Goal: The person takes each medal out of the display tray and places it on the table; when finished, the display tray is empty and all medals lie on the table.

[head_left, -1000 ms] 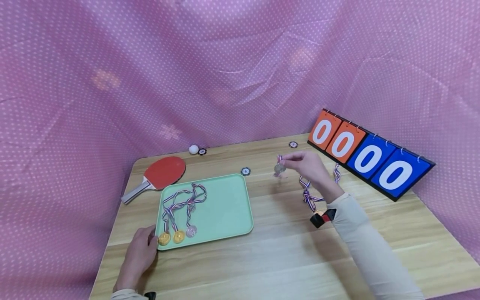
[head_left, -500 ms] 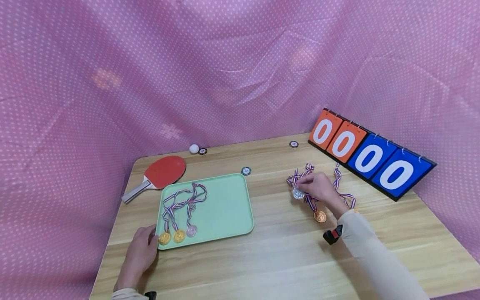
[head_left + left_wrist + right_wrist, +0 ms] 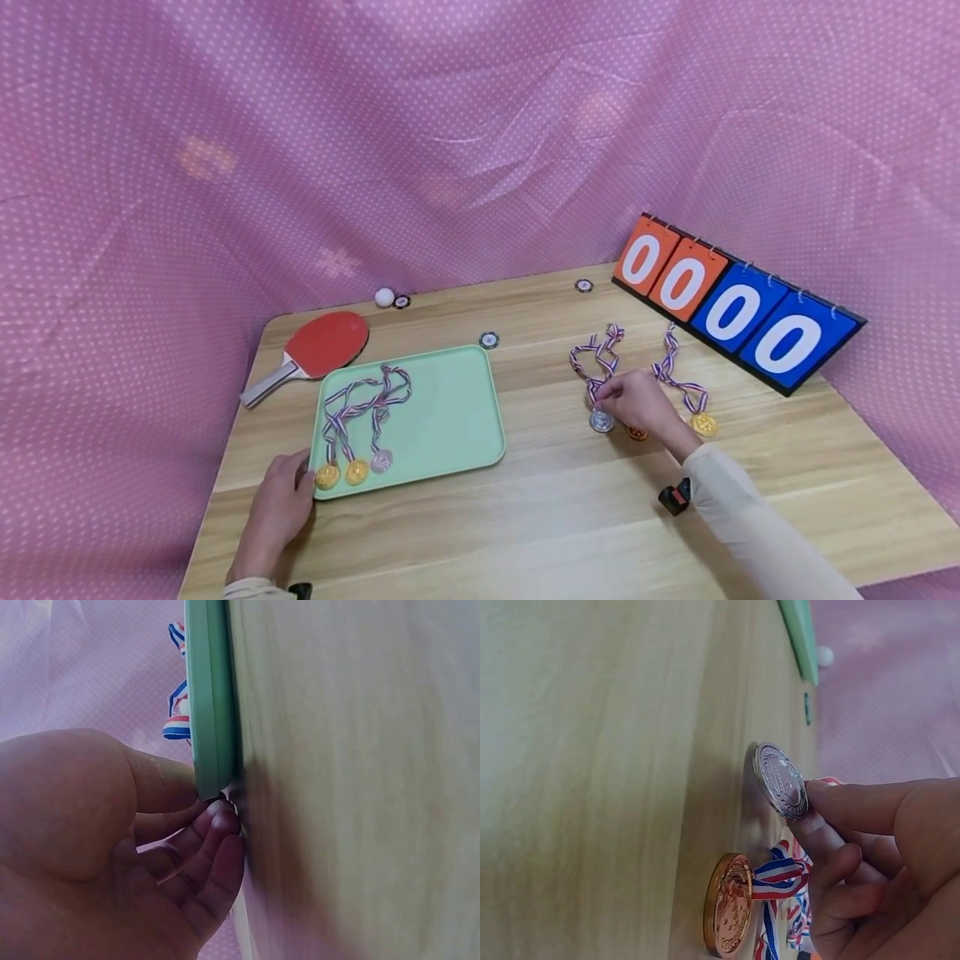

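My right hand (image 3: 641, 402) pinches a silver medal (image 3: 601, 420) at its upper edge, between thumb and finger, low over the table. Its striped ribbon (image 3: 576, 358) trails away behind. Beside it lies a bronze medal (image 3: 731, 906), partly covered by the hand in the head view. A gold medal (image 3: 704, 425) with ribbon is just to the right. My left hand (image 3: 276, 510) grips the near left corner of a light green tray (image 3: 450, 417), thumb on the rim (image 3: 211, 712) and fingers curled below. On the tray, two gold medals (image 3: 356, 472) and a silver medal (image 3: 381, 461) sit in a row, ribbons tangled.
A red table tennis bat (image 3: 327, 343) lies left of the tray, with a white ball (image 3: 384, 297) behind. Small round chips (image 3: 489, 340) are scattered toward the back. A flip scoreboard (image 3: 735, 304) showing zeros stands at the right. Pink dotted cloth (image 3: 465, 150) hangs behind.
My right hand has brought the silver medal from the middle back toward the right and nearer, down beside the bronze medal. Its ribbon now lies spread behind it. My left hand stays at the tray corner.
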### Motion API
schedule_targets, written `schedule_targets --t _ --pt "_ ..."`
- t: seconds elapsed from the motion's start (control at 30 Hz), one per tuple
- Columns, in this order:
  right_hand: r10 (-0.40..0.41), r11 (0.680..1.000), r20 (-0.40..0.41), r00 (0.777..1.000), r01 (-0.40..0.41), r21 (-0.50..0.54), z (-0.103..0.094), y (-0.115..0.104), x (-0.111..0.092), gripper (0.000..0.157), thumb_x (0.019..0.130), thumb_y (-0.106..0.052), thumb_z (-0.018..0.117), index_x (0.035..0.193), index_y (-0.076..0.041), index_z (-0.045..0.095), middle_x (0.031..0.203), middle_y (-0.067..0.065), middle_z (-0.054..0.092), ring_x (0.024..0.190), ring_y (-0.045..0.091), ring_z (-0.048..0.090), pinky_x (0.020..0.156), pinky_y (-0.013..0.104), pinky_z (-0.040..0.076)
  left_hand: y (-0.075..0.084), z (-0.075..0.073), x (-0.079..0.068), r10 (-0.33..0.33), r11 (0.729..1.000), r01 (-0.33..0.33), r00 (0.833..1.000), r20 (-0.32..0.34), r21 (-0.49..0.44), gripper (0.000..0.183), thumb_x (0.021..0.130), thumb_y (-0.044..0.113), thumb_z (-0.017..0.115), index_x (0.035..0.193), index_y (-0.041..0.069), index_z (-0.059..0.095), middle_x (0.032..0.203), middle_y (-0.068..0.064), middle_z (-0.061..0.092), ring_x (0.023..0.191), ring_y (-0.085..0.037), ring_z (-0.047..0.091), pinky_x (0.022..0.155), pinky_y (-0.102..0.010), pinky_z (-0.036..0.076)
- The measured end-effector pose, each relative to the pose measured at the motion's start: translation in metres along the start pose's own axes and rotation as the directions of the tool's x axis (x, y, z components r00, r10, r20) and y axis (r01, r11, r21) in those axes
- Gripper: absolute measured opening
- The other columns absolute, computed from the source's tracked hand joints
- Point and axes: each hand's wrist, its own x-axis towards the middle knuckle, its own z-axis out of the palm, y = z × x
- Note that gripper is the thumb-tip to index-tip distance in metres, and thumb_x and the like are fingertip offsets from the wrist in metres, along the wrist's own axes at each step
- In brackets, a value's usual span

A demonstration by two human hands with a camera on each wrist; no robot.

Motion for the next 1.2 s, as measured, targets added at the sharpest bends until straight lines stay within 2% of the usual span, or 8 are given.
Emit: schedule_targets --t 0.17,0.37,0.5,0.77,0.9,1.03,1.13,1.2 --pt "-0.079 0.996 -0.022 0.997 0.078 -0.029 0.005 0.003 -0.002 0.005 0.080 -0.008 0.075 0.084 -0.011 0.077 0.078 0.001 0.073 0.068 0.008 0.062 0.062 0.022 0.051 0.001 0.000 0.000 -0.017 1.000 0.017 1.000 0.011 0.005 0.047 0.100 0.012 0.043 0.145 -0.001 0.041 0.121 -0.018 0.049 0.102 -0.028 0.049 0.087 -0.045 0.045" --pt "-0.126 0.989 -0.033 0.992 0.123 -0.077 0.011 0.005 -0.006 0.005 0.080 -0.012 0.077 0.084 -0.015 0.077 0.083 -0.002 0.074 0.074 0.008 0.061 0.066 0.023 0.051 0.000 0.000 0.000 -0.023 1.000 0.023 1.000 0.011 -0.001 0.048 0.099 0.012 0.043 0.145 -0.001 0.041 0.121 -0.018 0.049 0.101 -0.028 0.048 0.086 -0.044 0.045" --pt "-0.112 0.990 -0.009 0.994 0.110 -0.086 0.012 0.006 -0.007 0.007 0.081 -0.011 0.077 0.085 -0.016 0.077 0.086 -0.002 0.073 0.076 0.009 0.060 0.068 0.024 0.051 -0.001 0.001 0.000 -0.018 1.000 0.018 1.000 0.002 -0.001 0.047 0.099 0.012 0.043 0.145 -0.001 0.041 0.121 -0.018 0.050 0.102 -0.028 0.049 0.088 -0.044 0.045" --pt "-0.060 0.995 0.040 0.997 0.063 -0.083 0.013 0.008 -0.008 0.010 0.084 -0.011 0.074 0.090 -0.020 0.075 0.091 -0.003 0.071 0.080 0.011 0.059 0.070 0.027 0.051 -0.003 0.002 0.000 -0.049 0.999 0.049 0.999 0.012 -0.018 0.048 0.100 0.013 0.043 0.146 0.001 0.040 0.125 -0.018 0.049 0.104 -0.028 0.049 0.089 -0.047 0.045" --pt "-0.042 0.998 0.052 0.998 0.045 -0.043 0.009 0.005 -0.009 0.011 0.085 -0.010 0.071 0.093 -0.018 0.073 0.089 -0.002 0.069 0.077 0.012 0.059 0.064 0.025 0.051 -0.005 0.002 -0.002 -0.055 0.998 0.055 0.998 0.007 -0.014 0.048 0.100 0.014 0.043 0.147 0.002 0.039 0.125 -0.017 0.049 0.105 -0.028 0.050 0.090 -0.048 0.046" --pt "-0.037 0.999 -0.008 0.999 0.037 -0.022 0.002 -0.001 -0.009 0.010 0.087 -0.010 0.067 0.095 -0.014 0.071 0.086 0.001 0.068 0.070 0.014 0.057 0.057 0.026 0.049 -0.004 0.001 -0.003 -0.038 0.999 0.038 0.999 -0.008 -0.009 0.048 0.100 0.014 0.043 0.146 0.001 0.040 0.126 -0.018 0.049 0.107 -0.029 0.051 0.093 -0.051 0.045" --pt "-0.059 0.998 -0.084 0.995 0.058 -0.024 0.003 -0.011 -0.007 0.009 0.088 -0.011 0.066 0.095 -0.011 0.071 0.085 0.003 0.070 0.069 0.013 0.058 0.058 0.026 0.049 -0.003 0.001 -0.003 -0.016 1.000 0.016 1.000 -0.016 -0.011 0.047 0.100 0.014 0.043 0.145 0.001 0.041 0.126 -0.018 0.050 0.109 -0.030 0.052 0.096 -0.053 0.045" --pt "-0.091 0.996 -0.112 0.990 0.090 -0.012 0.010 -0.023 -0.005 0.011 0.088 -0.011 0.067 0.097 -0.008 0.072 0.088 0.005 0.072 0.072 0.013 0.061 0.063 0.027 0.052 -0.002 0.000 -0.002 -0.009 1.000 0.009 1.000 -0.015 -0.011 0.047 0.100 0.014 0.043 0.145 0.000 0.041 0.126 -0.018 0.050 0.108 -0.030 0.052 0.095 -0.052 0.045"
